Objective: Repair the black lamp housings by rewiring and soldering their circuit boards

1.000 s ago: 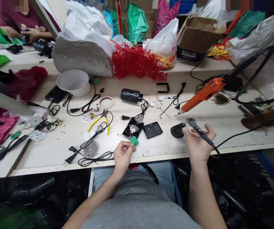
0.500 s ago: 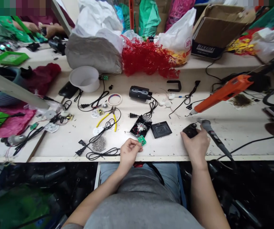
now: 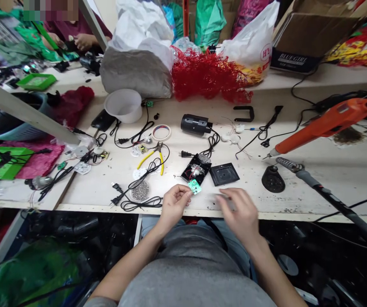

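Between thumb and fingers, my left hand (image 3: pixel 176 202) pinches a small green circuit board (image 3: pixel 195 186) by its edge. Red wires run from the board toward an open black housing (image 3: pixel 188 175) with a round white part inside. Right of that housing lies a flat black cover (image 3: pixel 224 174). My right hand (image 3: pixel 241 212) hovers over the table's front edge, fingers apart and slightly blurred, with nothing seen in it. Farther right, a soldering iron (image 3: pixel 314 183) rests with its coiled metal end by a dark teardrop-shaped piece (image 3: pixel 273 179).
An orange electric screwdriver (image 3: pixel 324 125) hangs over the right side. Yellow-handled cutters (image 3: pixel 153 157), a dish of small metal pieces (image 3: pixel 140 191) and black cords lie left. A black cylindrical housing (image 3: pixel 196 124) stands behind. Another person's hands (image 3: pixel 84 41) are at far left.
My right hand has left the dark piece and soldering iron and moved left, opening. The soldering iron now lies lower right. My left hand keeps the circuit board; the view has shifted slightly.
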Demonstrator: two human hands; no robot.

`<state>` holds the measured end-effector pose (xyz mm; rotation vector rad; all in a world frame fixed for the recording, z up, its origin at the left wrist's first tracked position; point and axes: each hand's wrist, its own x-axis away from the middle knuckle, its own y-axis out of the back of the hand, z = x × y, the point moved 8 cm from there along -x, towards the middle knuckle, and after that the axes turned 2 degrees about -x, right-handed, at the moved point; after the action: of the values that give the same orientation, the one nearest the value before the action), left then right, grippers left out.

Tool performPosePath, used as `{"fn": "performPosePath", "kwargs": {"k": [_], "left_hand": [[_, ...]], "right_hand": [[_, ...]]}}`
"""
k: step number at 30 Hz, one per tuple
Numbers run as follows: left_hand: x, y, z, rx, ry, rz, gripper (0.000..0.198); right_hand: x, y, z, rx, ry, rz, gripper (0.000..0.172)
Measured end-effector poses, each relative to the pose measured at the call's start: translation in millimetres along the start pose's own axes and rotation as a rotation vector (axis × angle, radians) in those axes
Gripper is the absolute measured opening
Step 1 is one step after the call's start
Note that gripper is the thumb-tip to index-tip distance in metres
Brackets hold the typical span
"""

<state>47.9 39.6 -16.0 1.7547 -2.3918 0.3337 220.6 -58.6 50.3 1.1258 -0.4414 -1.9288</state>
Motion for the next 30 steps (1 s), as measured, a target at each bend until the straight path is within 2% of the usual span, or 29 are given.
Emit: {"fn": "performPosePath", "kwargs": {"k": [2, 5, 10, 15, 17, 22, 26, 30], "left_hand": [[0.3, -0.6, -2.4, -0.003, -0.023, 0.008, 0.034], [1.6, 1.3, -4.6, 0.005, -0.056, 0.002, 0.034], [-1.1, 5.3, -10.8, -0.076, -0.141, 0.035, 0.029], [-5.1, 5.9, -38.5, -0.373, -0.445, 0.075, 0.013], [-4.7, 4.5, -44.5, -0.449, -0.514, 0.113, 0.012], [-1.7, 3.9, -45.3, -0.533, -0.533, 0.151, 0.011], [-5.1, 4.5, -42.6, -0.542, -0.515, 0.179, 0.015], [-23.7, 22.8, -45.4, -0.540, -0.478, 0.066, 0.014]], "right_hand": [[-6.2, -22.0, 24.1, -0.127, 0.032, 0.074, 0.015], [-13.2, -41.5, 38.3, -0.219, 0.031, 0.117, 0.016], [-19.0, -53.4, 29.5, -0.304, -0.016, 0.089, 0.004], [-25.6, -59.4, 26.9, -0.250, 0.082, 0.056, 0.009], [-27.0, -60.9, 29.0, -0.202, 0.148, 0.057, 0.012], [-24.6, -65.2, 35.4, -0.143, 0.278, 0.085, 0.015], [-23.4, -62.6, 36.0, -0.093, 0.290, 0.013, 0.016], [-23.1, -56.5, 31.6, -0.097, 0.240, -0.076, 0.017]]}}
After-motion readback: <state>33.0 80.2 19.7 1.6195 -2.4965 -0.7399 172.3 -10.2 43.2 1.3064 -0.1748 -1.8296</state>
